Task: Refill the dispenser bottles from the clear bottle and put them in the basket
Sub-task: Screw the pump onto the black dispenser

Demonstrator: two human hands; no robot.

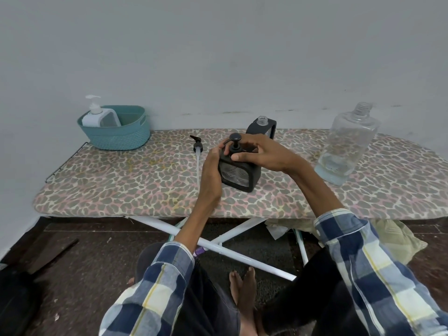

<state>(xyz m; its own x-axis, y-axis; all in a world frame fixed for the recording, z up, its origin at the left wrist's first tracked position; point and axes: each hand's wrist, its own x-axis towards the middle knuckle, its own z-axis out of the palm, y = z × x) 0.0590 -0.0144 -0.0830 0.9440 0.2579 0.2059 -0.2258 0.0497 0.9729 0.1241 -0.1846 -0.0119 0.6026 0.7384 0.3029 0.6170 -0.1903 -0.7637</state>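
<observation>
A black square dispenser bottle point(238, 174) stands mid-board, slightly tilted, with its black pump head on top. My left hand point(211, 170) grips its left side. My right hand point(257, 154) is closed around the pump collar at its neck. Behind it stands a second black dispenser bottle point(263, 128) with an open neck and no pump. Its loose pump point(197, 151) lies on the board to the left, tube pointing toward me. A white dispenser bottle point(100, 116) sits inside the teal basket point(116, 135) at the far left. The clear bottle point(346, 144), uncapped, stands at the right with a little liquid at its bottom.
Everything rests on a low ironing board point(121, 190) with a leopard-print cover, set against a pale wall. Its white crossed legs point(218, 246) and my bare feet are on the dark floor below. A crumpled cloth point(397, 238) lies under the board's right end.
</observation>
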